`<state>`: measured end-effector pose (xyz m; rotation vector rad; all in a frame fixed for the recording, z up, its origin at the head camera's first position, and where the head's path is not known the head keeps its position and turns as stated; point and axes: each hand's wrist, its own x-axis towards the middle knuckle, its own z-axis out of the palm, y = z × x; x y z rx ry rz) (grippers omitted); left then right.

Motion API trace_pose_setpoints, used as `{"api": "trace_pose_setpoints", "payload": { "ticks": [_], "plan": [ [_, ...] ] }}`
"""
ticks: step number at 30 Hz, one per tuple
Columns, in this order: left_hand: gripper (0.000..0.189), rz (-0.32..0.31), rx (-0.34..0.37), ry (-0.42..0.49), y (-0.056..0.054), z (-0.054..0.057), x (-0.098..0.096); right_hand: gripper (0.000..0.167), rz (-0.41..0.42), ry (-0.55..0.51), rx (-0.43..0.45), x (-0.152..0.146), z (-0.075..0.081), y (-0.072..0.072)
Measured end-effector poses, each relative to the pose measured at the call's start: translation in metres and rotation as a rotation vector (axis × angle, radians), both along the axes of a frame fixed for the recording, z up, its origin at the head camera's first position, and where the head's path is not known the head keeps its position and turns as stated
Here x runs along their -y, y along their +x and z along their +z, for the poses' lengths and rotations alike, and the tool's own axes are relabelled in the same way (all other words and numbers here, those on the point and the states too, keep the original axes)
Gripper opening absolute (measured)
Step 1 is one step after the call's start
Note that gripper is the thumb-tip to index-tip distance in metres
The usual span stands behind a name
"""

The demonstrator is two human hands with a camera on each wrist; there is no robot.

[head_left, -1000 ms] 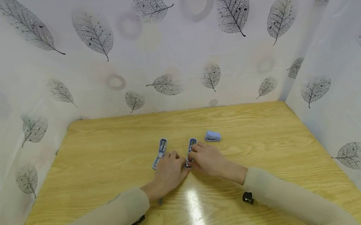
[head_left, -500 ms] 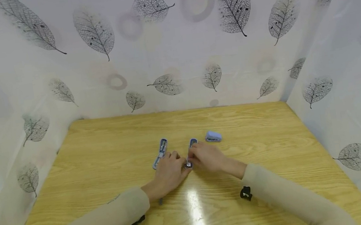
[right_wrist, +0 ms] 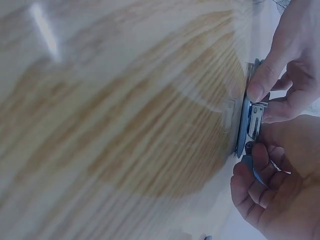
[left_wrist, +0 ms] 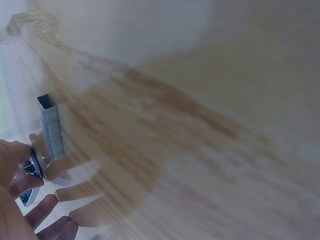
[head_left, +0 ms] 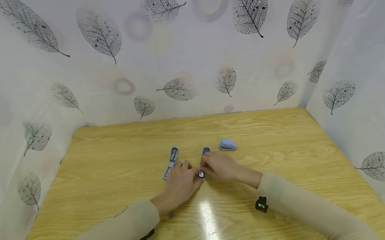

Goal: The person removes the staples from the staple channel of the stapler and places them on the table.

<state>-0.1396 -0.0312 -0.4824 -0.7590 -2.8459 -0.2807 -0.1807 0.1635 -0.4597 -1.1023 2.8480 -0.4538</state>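
Between both hands is a blue stapler (head_left: pixel 202 174), opened out, with its metal staple channel bared in the right wrist view. My left hand (head_left: pixel 182 181) grips the stapler's near end, thumb on its blue base (right_wrist: pixel 243 131). The fingers of my right hand (head_left: pixel 222 167) are curled at the metal part farther along, covering much of it. A second blue stapler (head_left: pixel 171 164) lies opened flat beyond the left hand. Beside the left wrist, a strip of staples (left_wrist: pixel 51 129) rests on the table.
A small, closed blue stapler (head_left: pixel 227 145) stands beyond the right hand. The wooden table (head_left: pixel 272 133) is bordered at the back and sides by a white curtain (head_left: pixel 183 55) with leaf prints.
The right hand's fingers have shifted slightly along the stapler, showing more of its metal near end. The left hand has stayed in place, and the other staplers lie as before.
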Motion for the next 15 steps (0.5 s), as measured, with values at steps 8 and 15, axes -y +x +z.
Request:
{"api": "trace_pose_setpoints", "payload": {
  "ticks": [8, 15],
  "plan": [
    [0.036, 0.005, 0.026, -0.008, 0.0004, 0.0008, -0.0003, 0.012, -0.028, -0.017, 0.051, 0.0013, 0.0002, -0.0003],
    [0.039, 0.009, 0.034, -0.011, 0.0006, 0.0017, -0.0007, 0.013, -0.054, -0.05, 0.08, 0.0021, 0.0005, 0.0]
  ]
}}
